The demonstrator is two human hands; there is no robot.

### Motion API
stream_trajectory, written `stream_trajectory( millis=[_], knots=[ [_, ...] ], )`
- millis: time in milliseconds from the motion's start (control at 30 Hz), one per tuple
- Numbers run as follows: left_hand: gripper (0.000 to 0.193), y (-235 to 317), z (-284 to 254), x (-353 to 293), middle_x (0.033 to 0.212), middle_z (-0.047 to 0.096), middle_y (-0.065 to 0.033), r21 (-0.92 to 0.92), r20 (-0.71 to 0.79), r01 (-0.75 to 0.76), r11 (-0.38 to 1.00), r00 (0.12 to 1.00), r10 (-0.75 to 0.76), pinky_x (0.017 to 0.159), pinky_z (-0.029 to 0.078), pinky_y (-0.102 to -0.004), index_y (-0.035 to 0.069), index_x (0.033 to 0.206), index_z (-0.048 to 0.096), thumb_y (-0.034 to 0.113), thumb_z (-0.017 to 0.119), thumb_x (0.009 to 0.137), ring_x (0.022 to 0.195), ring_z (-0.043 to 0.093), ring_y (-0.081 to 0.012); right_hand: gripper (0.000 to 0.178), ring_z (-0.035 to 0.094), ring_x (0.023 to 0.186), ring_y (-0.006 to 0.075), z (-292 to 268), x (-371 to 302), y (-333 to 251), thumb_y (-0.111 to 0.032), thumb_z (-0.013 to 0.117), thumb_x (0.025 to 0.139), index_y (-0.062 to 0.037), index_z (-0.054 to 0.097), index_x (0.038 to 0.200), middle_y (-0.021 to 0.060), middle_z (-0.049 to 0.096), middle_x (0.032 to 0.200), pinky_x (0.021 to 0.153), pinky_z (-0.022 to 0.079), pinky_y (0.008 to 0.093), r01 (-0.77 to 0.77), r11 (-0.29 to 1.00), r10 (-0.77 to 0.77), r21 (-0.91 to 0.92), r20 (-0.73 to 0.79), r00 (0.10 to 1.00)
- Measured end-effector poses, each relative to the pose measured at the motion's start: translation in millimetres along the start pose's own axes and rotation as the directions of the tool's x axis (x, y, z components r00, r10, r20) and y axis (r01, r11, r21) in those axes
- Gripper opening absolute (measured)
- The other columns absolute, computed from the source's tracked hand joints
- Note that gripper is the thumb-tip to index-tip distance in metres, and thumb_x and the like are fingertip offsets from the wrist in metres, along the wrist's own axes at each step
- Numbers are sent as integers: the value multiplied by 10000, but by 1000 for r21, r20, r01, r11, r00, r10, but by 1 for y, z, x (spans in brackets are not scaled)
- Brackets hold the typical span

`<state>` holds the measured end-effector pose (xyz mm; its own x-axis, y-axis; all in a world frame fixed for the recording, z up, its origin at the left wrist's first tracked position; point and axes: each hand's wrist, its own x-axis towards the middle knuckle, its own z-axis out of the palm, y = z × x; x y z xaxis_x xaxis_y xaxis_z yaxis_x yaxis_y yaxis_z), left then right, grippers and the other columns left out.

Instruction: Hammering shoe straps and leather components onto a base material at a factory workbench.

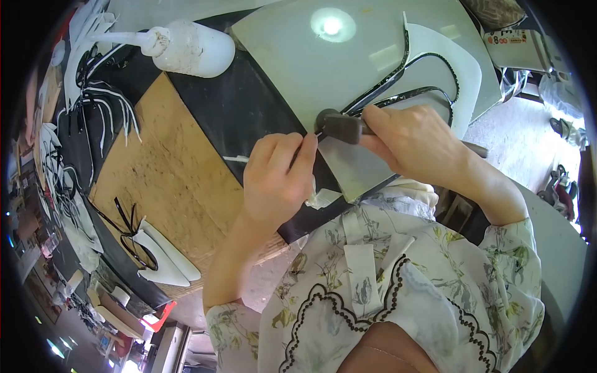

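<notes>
My right hand [420,140] is closed around a hammer [343,128], its dark head over the left edge of a pale smooth slab [286,56]. Close beside the head, the fingers of my left hand [277,174] are pinched on the end of a thin black strap [320,134], mostly covered by the hammer and fingers. On the slab lies a white curved shoe-upper-like piece [466,68] with glossy black straps [388,78] and a beaded-looking dark edge. What lies directly beneath the hammer head is hidden.
A white squeeze bottle [198,50] lies at the upper left. Brown cardboard [168,174] on the black tabletop carries white pieces with black straps [163,252]. More strapped pieces [106,99] lie at the far left. A container [517,50] stands at the upper right.
</notes>
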<state>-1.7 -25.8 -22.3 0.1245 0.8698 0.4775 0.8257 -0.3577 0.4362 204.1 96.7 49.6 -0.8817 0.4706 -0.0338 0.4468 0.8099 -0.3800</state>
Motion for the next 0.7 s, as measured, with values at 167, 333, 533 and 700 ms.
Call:
stream_trajectory(
  millis=[167, 333, 533, 700],
  knots=[
    [299, -3, 1, 0, 890, 592, -83, 6, -35, -21, 1000, 999, 21, 658, 512, -343, -18, 940, 693, -21, 680, 641, 778, 597, -251, 329, 579, 500, 299, -1, 2, -8, -311, 621, 956, -33, 484, 847, 85, 534, 552, 451, 446, 398, 14, 997, -5, 69, -124, 992],
    [267, -6, 0, 1, 859, 594, -76, -89, -65, 44, 995, 997, -49, 638, 506, -332, -5, 937, 691, -56, 710, 676, 737, 595, -248, 358, 596, 521, 326, -1, 6, -10, -336, 604, 965, -17, 489, 849, 107, 558, 559, 489, 466, 430, -25, 998, 26, 49, -10, 1000],
    [155, 0, -2, -3, 846, 630, -90, -189, -16, 212, 959, 976, -219, 621, 507, -331, 17, 929, 680, -27, 705, 782, 737, 619, -249, 318, 613, 578, 368, 8, 4, 7, -313, 570, 988, -24, 498, 877, 138, 591, 619, 529, 480, 443, -110, 983, 113, 144, -15, 993],
    [72, 3, -9, 8, 777, 623, -77, -329, 82, 333, 884, 942, -324, 568, 479, -325, 34, 885, 648, -6, 682, 836, 663, 606, -236, 187, 613, 748, 341, -34, 7, 107, -212, 596, 968, -29, 592, 1008, 142, 599, 903, 645, 486, 420, -321, 945, 268, -61, -420, 867]
  ],
)
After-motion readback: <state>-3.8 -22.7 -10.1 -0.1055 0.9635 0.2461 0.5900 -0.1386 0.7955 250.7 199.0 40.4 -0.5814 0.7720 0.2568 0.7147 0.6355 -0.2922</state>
